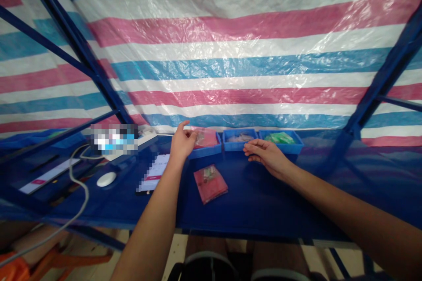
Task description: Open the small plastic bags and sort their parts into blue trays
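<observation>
My left hand [183,142] is at the left side of a blue bin [206,153] of red packets. Its thumb and a curled finger close on the edge of a red plastic packet [207,137], while another finger sticks up. My right hand [266,154] hovers in front of the middle blue bin [234,146], fingertips drawn together; whatever may be between them is too small to make out. On the table between my forearms lies a stack of red plastic packets [211,186], with a clear bag of small greenish pieces [209,173] on top.
A right-hand blue bin [298,148] holds green packets [280,138]. To the left are a phone-like screen [154,171], a white round object [106,179], a power strip [132,147] and a grey cable [77,180]. Striped sheeting [231,66] hangs behind, between blue metal posts [379,70].
</observation>
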The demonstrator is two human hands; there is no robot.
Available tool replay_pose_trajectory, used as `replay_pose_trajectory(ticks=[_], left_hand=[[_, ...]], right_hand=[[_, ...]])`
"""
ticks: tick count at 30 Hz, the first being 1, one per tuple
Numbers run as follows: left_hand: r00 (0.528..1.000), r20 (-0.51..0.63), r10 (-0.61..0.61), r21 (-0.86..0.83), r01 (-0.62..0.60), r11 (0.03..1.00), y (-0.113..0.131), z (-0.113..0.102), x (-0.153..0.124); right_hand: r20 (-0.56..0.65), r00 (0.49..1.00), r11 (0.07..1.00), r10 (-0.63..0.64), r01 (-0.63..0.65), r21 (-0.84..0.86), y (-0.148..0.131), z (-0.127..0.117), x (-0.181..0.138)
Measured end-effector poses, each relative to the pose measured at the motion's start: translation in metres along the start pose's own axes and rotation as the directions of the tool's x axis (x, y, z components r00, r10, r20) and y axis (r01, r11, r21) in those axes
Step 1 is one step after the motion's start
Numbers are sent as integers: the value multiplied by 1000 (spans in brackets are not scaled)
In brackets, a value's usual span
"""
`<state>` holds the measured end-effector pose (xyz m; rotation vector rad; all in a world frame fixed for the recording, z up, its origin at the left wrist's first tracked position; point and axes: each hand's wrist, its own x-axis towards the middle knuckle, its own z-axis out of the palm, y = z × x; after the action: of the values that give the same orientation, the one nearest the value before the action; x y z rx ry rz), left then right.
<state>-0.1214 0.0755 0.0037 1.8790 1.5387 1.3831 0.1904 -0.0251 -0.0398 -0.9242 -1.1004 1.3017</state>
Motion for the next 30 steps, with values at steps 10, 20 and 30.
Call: replay_pose_trajectory(ticks=[10,20,30], left_hand=[[994,-63,89,379,-59,924,1,14,-5],[987,6,161,578,-135,805,18,18,-22],[895,341,289,353,-406,843,19,23,-25]], right_hand=[[64,998,997,5,0,-72,6,3,0],[178,983,982,-32,64,-177,6,7,-3],[658,703,599,-270,658,-457,-8,33,-37]])
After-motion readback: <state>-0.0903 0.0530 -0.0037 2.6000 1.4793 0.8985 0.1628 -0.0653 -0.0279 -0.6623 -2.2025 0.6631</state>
